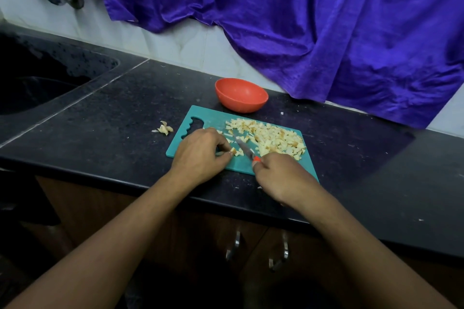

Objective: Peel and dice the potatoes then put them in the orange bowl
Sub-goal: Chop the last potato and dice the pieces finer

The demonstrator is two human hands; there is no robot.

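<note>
A small potato piece (234,151) is pinched at the fingertips of the left hand (200,155), on the near-left part of the teal cutting board (208,118). The knife (244,149) lies just to its right, gripped by the orange handle in the right hand (281,178), with the blade angled away and leftward. The next cut is judged to depend on that closeness. The diced heap (271,139) (browned in places) is spread beyond the blade. The orange bowl (241,94) is set past the board's far edge.
</note>
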